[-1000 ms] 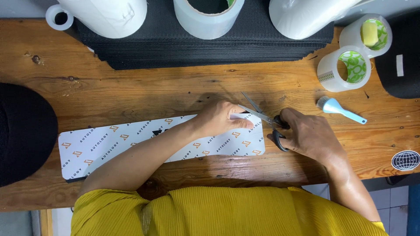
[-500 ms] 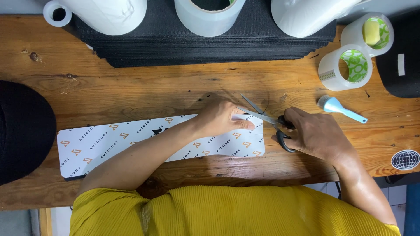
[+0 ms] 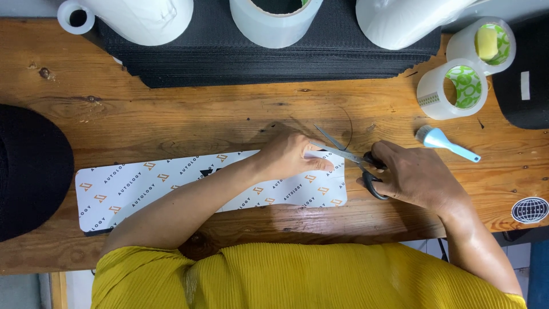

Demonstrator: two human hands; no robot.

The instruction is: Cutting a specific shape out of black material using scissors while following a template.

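Note:
A long white printed strip (image 3: pixel 143 186) with small orange marks lies flat on the wooden table (image 3: pixel 189 123). My left hand (image 3: pixel 289 154) presses down on the strip's right end. My right hand (image 3: pixel 414 174) grips black-handled scissors (image 3: pixel 349 155), whose blades are spread and point left at the strip's upper right corner, beside my left fingertips. A thin dark thread curves up from the blades.
A stack of black fabric (image 3: pixel 269 54) with white rolls (image 3: pixel 274 17) on it lines the far edge. Two tape rolls (image 3: pixel 454 88) and a light blue brush (image 3: pixel 446 143) sit at the right. A black cap (image 3: pixel 28 171) lies at the left.
My right hand and the scissors have shifted slightly right and the blades have spread apart. My left hand stays on the strip.

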